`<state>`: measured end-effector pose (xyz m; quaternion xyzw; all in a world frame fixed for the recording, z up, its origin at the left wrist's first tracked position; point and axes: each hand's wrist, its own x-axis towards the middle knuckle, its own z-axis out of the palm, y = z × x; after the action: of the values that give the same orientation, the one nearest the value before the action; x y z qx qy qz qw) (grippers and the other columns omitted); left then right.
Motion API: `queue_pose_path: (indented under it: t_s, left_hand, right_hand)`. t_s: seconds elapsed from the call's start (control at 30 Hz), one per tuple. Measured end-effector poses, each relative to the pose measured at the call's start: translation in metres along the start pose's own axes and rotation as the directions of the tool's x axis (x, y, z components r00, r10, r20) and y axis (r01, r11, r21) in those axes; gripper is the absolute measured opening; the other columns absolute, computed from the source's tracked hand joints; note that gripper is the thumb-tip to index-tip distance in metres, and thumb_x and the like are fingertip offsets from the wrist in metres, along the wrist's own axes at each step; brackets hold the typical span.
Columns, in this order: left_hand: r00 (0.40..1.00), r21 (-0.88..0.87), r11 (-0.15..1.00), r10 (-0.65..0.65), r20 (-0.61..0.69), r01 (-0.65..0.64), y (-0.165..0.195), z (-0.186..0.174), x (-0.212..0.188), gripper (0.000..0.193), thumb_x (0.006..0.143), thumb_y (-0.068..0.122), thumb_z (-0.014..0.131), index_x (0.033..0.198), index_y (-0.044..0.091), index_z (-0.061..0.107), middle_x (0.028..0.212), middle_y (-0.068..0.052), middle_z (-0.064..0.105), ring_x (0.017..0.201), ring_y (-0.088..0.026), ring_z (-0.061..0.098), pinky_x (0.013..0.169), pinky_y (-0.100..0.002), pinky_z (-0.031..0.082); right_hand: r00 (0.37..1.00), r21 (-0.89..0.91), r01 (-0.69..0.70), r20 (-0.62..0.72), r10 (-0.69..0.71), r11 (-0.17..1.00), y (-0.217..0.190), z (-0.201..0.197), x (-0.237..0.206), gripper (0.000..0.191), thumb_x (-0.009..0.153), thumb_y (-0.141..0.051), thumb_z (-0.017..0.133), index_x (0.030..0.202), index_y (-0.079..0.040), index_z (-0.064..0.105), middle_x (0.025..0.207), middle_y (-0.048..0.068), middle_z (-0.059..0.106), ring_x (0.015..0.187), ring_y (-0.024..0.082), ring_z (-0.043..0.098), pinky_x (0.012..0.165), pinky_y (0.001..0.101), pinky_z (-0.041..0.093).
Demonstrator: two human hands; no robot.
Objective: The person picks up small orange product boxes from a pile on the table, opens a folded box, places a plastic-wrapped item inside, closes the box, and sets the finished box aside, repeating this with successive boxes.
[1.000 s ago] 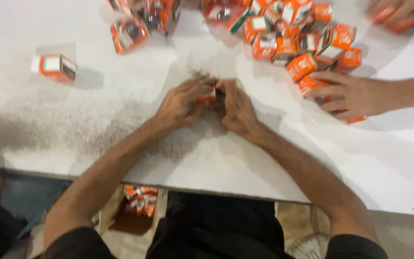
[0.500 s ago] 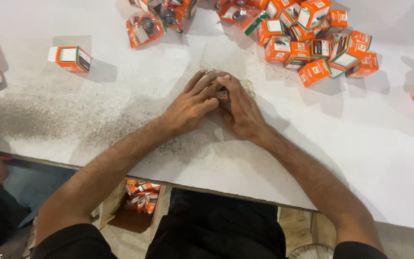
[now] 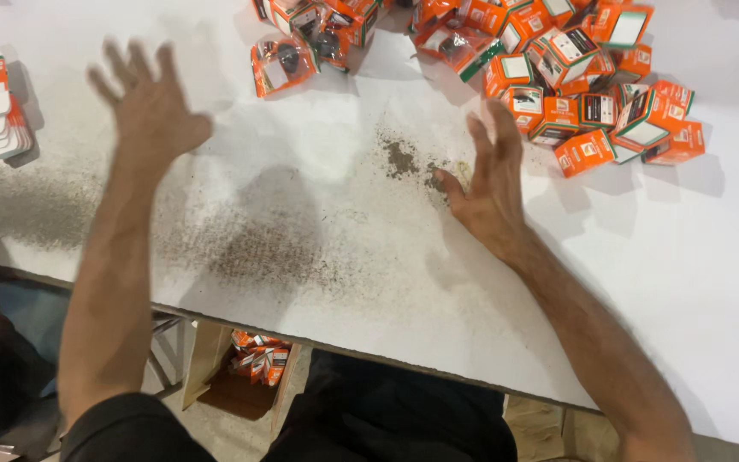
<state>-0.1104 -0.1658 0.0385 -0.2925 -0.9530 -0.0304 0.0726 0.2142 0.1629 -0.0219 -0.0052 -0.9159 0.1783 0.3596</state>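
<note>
Both hands are seen spread and empty, left hand (image 3: 149, 111) raised above the grimy white surface (image 3: 318, 248), right hand (image 3: 491, 184) beside the pile of small orange boxes (image 3: 592, 77), nothing gripped, the heap apparently left unsorted.

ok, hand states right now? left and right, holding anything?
Left hand: open, fingers spread, raised above the table, holding nothing.
Right hand: open, empty, beside the pile of orange boxes.
</note>
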Motion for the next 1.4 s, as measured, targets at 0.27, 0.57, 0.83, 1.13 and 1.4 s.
queue_pose_path:
  t_s: [0.27,0.57,0.83,1.13,1.4]
  left_hand:
    - [0.845,-0.035,0.889,0.421,-0.329,-0.456,0.055,0.007,-0.067,0.022,0.096,0.010,0.067,0.118,0.012,0.068,0.106,-0.009,0.074,0.097,-0.028,0.068,0.092,-0.050,0.044]
    - [0.567,-0.264,0.538,0.536,-0.626,-0.801,0.182,0.015,-0.008,0.039,0.079,-0.007,0.067,0.115,0.010,0.063,0.125,-0.012,0.065,0.123,-0.033,0.060,0.107,-0.042,0.049]
    - [0.766,-0.066,0.836,0.464,-0.444,-0.544,0.106,0.034,0.040,0.053,0.085,0.013,0.080,0.132,0.002,0.058,0.100,-0.016,0.063,0.089,-0.037,0.062,0.065,-0.048,0.052]
    - [0.735,-0.706,0.216,0.290,-0.613,-0.674,0.171,0.019,-0.072,0.035,0.081,-0.015,0.068,0.112,-0.001,0.058,0.131,-0.021,0.064,0.100,-0.025,0.071,0.083,-0.037,0.061]
    - [0.526,-0.389,0.358,0.497,-0.690,-0.849,0.214,0.022,-0.085,0.057,0.075,0.002,0.083,0.124,-0.003,0.055,0.143,-0.024,0.054,0.144,-0.043,0.047,0.119,-0.058,0.041]
  right_hand:
    - [0.981,0.175,0.125,0.126,-0.149,0.976,-0.045,0.006,0.011,0.090,0.092,-0.020,0.085,0.158,-0.004,0.026,0.160,0.023,0.036,0.148,0.041,0.041,0.124,0.0491,0.041]
    - [0.857,0.430,-0.499,0.376,0.353,0.753,-0.031,0.015,-0.007,0.076,0.100,-0.011,0.057,0.165,-0.004,0.019,0.146,0.019,0.058,0.125,0.027,0.060,0.108,0.0335,0.051]
    - [0.952,0.231,-0.174,0.288,0.104,0.957,-0.016,0.029,-0.016,0.076,0.102,-0.009,0.074,0.154,0.011,0.021,0.144,0.032,0.044,0.131,0.045,0.049,0.109,0.0498,0.041]
    - [0.851,0.421,-0.505,0.388,0.354,0.753,-0.025,0.005,0.000,0.044,0.083,-0.010,0.087,0.121,-0.001,0.068,0.106,0.008,0.066,0.083,0.017,0.064,0.073,0.0308,0.054]
    - [0.919,0.387,-0.364,0.301,0.257,0.847,-0.028,0.001,0.002,0.045,0.080,-0.002,0.084,0.122,-0.002,0.067,0.104,0.011,0.068,0.091,0.022,0.066,0.080,0.0338,0.054]
